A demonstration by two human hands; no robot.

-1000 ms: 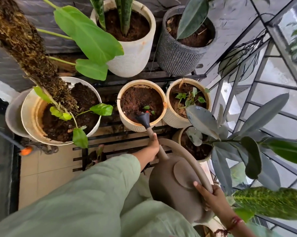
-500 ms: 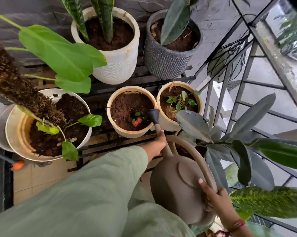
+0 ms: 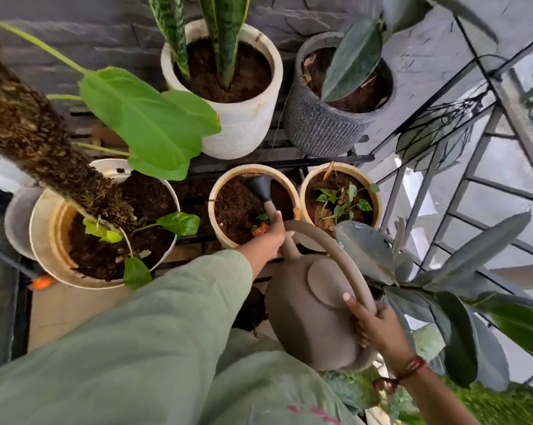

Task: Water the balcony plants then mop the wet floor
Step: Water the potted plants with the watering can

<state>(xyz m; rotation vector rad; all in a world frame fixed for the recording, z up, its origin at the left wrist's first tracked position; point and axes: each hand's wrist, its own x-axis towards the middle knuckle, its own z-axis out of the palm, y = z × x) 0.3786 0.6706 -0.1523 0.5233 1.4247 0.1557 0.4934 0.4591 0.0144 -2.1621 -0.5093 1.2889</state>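
Left hand (image 3: 272,237) wrapped round the spout and right hand (image 3: 374,328) clamped on the arched handle suit this can (image 3: 308,311), rigid plastic and likely heavy with sloshing water, whose rose, just off the beige pot's (image 3: 225,240) right rim half a second ago, is now over its soil.

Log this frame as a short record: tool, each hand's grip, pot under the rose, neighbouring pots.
tool: watering can, tilted forward
left hand: around the spout
right hand: on the handle
rose: over the middle beige pot
water flow: cannot tell
neighbours: large pot to its left, small beige pot to its right
behind: white pot, grey pot
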